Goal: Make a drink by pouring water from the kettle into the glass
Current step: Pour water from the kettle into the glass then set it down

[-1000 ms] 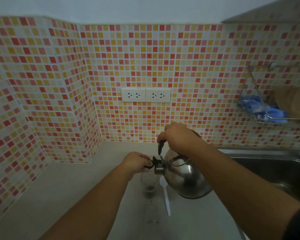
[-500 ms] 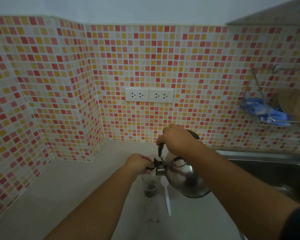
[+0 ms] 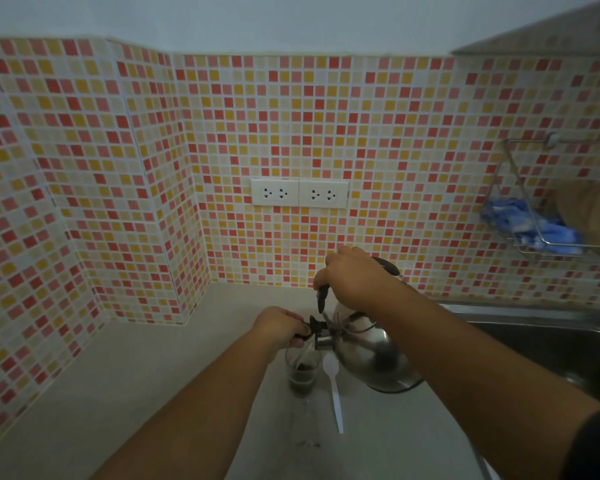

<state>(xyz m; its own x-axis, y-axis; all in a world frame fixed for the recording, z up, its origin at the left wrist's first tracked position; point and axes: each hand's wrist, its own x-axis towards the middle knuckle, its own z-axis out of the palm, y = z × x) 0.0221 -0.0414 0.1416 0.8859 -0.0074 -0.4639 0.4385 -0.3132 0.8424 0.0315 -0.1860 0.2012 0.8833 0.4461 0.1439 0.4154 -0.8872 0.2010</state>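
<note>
Head view: grey counter (image 3: pixel 125 386) meets mosaic-tiled wall (image 3: pixel 291 133), steel sink (image 3: pixel 548 344) right.

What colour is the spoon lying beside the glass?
White; the spoon shows clearly in the head view, right of the glass.

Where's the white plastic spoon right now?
In the head view the white plastic spoon lies flat on the counter, low and centre, just right of the glass and left of the tilted kettle.
</note>
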